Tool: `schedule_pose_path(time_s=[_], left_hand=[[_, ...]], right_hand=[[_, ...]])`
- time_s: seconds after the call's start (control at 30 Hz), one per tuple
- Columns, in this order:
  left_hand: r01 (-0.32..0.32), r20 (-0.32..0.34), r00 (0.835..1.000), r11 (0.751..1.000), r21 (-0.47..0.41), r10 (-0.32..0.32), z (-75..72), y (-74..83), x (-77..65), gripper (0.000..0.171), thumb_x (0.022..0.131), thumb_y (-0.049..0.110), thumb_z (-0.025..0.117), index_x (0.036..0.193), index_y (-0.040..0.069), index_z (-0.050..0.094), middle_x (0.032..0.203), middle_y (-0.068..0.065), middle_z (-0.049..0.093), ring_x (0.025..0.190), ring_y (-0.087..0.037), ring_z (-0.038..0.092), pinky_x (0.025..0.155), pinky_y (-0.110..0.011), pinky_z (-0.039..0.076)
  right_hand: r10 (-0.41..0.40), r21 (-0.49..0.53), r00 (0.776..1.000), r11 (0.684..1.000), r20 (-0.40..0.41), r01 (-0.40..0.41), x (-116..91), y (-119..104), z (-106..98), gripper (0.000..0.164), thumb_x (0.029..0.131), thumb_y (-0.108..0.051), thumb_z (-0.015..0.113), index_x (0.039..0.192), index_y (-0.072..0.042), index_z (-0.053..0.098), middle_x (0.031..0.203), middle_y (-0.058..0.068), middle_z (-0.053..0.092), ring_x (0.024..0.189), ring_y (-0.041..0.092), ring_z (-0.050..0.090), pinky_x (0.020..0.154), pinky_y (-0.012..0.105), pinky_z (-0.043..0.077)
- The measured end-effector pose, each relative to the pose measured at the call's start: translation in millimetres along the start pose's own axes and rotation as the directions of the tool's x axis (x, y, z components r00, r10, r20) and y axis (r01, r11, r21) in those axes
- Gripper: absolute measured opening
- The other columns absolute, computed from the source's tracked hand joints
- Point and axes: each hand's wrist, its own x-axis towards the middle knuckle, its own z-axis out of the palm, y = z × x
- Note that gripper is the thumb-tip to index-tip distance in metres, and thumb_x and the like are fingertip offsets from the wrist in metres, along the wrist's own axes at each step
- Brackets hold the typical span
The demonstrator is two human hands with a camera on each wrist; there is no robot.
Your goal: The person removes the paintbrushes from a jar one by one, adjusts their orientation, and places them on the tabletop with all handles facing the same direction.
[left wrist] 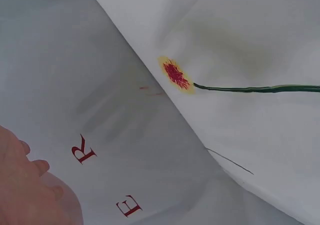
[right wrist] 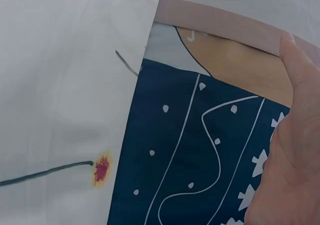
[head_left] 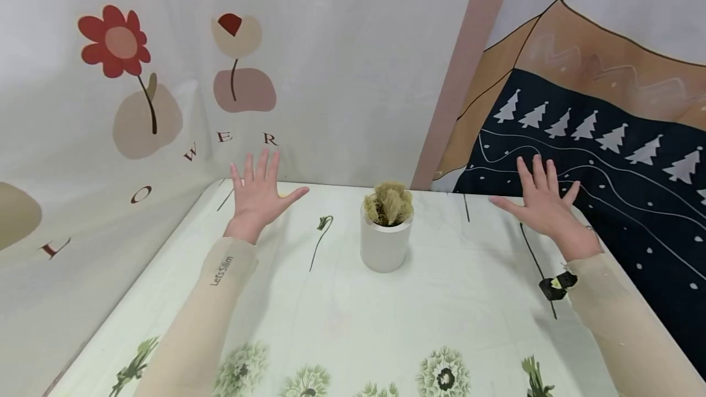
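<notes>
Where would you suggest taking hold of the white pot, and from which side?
Probably around the bare wall of the white pot, from its left or right: it stands upright with a rounded side, while the tan plant-like tuft rises from its top.

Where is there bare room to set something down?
Bare table lies between the pot and left hand, between pot and right hand, and in front of the pot. It's crowded only at the pot, near the far edge.

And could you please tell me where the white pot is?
In the head view, the white pot stands near the far edge of the table, between the left hand and right hand.
</notes>
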Motion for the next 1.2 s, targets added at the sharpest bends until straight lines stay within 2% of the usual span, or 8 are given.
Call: schedule_pose_path(time_s=[0.2, 0.67, 0.83, 1.2], left_hand=[[-0.002, 0.002, 1.0, 1.0, -0.024, 0.002, 1.3, 3.8, -1.9, 0.11, 0.084, 0.083, 0.044, 0.162, 0.016, 0.007, 0.17, -0.011, 0.005, 0.155, -0.042, -0.001, 0.122, -0.065, -0.015], [-0.005, 0.014, 1.0, 0.999, -0.048, 0.006, 9.5, 10.5, -4.2, 0.11, 0.084, 0.084, 0.043, 0.162, 0.017, 0.002, 0.17, -0.01, 0.005, 0.155, -0.042, 0.003, 0.123, -0.066, -0.01], [-0.007, 0.027, 1.0, 0.997, -0.072, 0.009, 11.3, 14.1, -5.0, 0.11, 0.085, 0.083, 0.043, 0.162, 0.017, 0.001, 0.169, -0.01, 0.006, 0.155, -0.041, 0.001, 0.123, -0.065, -0.011], [-0.027, 0.023, 0.999, 0.995, -0.095, 0.029, 13.6, 22.2, -9.0, 0.109, 0.084, 0.085, 0.039, 0.162, 0.018, 0.004, 0.168, -0.011, 0.013, 0.155, -0.04, 0.005, 0.124, -0.064, -0.006]], right_hand=[[-0.005, 0.019, 1.0, 1.0, 0.004, 0.005, -0.6, -3.1, 3.6, 0.113, 0.09, -0.074, 0.049, 0.158, -0.01, -0.013, 0.161, 0.024, -0.027, 0.147, 0.046, -0.03, 0.102, 0.084, -0.021], [-0.032, 0.044, 0.999, 0.999, -0.014, 0.033, -2.4, -10.4, 15.3, 0.112, 0.09, -0.071, 0.053, 0.159, -0.012, -0.011, 0.163, 0.021, -0.023, 0.15, 0.044, -0.023, 0.105, 0.084, -0.016], [-0.044, 0.069, 0.999, 0.997, -0.019, 0.045, -3.5, -12.5, 19.6, 0.112, 0.089, -0.068, 0.057, 0.16, -0.011, -0.009, 0.164, 0.023, -0.018, 0.152, 0.045, -0.017, 0.11, 0.081, -0.012], [-0.079, 0.138, 0.997, 0.987, -0.019, 0.081, -4.2, -20.4, 26.0, 0.115, 0.088, -0.06, 0.066, 0.159, -0.006, -0.007, 0.165, 0.028, -0.007, 0.152, 0.049, -0.001, 0.117, 0.076, -0.001]])
